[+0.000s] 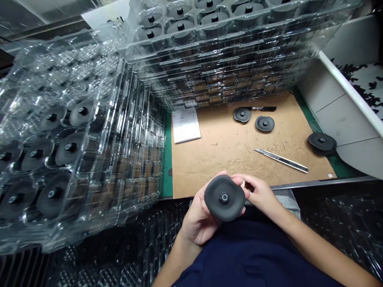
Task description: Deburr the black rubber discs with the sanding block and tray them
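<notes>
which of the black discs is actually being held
The disc cradled in the left hand, stud facing up, with the right hand at its edge. The others sit untouched in the clear plastic trays or by the cardboard sheet.

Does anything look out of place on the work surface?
Yes: at the right, one black disc straddles the edge of the cardboard sheet and the green mat. It looks stray, apart from the disc and disc lying on the cardboard.
</notes>
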{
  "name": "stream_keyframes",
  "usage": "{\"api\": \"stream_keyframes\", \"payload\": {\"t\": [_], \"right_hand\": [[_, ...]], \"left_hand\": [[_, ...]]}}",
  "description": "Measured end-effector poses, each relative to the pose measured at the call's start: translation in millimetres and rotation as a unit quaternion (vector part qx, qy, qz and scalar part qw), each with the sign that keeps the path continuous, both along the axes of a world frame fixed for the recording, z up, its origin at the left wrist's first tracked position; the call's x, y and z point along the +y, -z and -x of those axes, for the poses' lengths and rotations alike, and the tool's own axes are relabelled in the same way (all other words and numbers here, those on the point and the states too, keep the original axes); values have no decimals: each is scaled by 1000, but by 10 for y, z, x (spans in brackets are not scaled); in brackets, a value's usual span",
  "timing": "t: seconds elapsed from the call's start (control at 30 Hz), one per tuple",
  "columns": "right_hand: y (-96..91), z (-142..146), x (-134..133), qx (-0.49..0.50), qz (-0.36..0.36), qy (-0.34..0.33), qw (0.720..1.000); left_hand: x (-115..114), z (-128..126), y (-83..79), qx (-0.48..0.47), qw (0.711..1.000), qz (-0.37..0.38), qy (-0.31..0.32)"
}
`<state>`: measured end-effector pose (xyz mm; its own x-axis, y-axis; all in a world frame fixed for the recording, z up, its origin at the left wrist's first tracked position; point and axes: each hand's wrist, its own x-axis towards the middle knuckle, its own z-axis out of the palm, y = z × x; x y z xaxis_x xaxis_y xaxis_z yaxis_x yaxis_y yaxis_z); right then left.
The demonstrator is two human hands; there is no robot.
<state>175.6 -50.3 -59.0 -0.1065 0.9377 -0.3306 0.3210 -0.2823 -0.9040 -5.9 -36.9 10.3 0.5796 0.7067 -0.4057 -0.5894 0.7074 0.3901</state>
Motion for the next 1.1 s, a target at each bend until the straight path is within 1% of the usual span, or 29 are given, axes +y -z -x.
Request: {"api": "stream_keyframes", "payload": {"t": [0.27, 0.53, 0.63, 0.73, 0.8, 0.87, 0.93, 0.97, 1.03, 1.1], "right_hand": [[69, -1, -6, -8, -6, -13, 1000], [27, 28, 12, -27, -10, -26, 999], [63, 34, 18, -35, -12, -17, 999], [116, -15, 52, -41, -15, 8, 999], [90, -79, 101, -46, -20, 30, 998], [-29, -133, 168, -51, -26, 51, 997], [-237, -132, 240, -60, -50, 68, 995], [-359, -100, 272, -66, -77, 77, 992], [-593, 28, 311, -76, -154, 84, 982], [-763, 202, 312, -78, -249, 63, 963]], "left_hand": [[13, 16, 61, -58, 998, 22, -5], [8, 12, 58, -77, 996, 30, -12], [21, -12, 67, -67, 996, 53, -25], [48, -47, 94, -28, 993, 98, -61], [63, -63, 113, 1, 989, 120, -86], [68, -71, 128, 19, 987, 125, -102], [63, -81, 141, 24, 988, 115, -104], [57, -88, 146, 27, 988, 106, -105], [42, -103, 156, 38, 991, 78, -106], [27, -110, 161, 63, 992, 47, -102]]}}
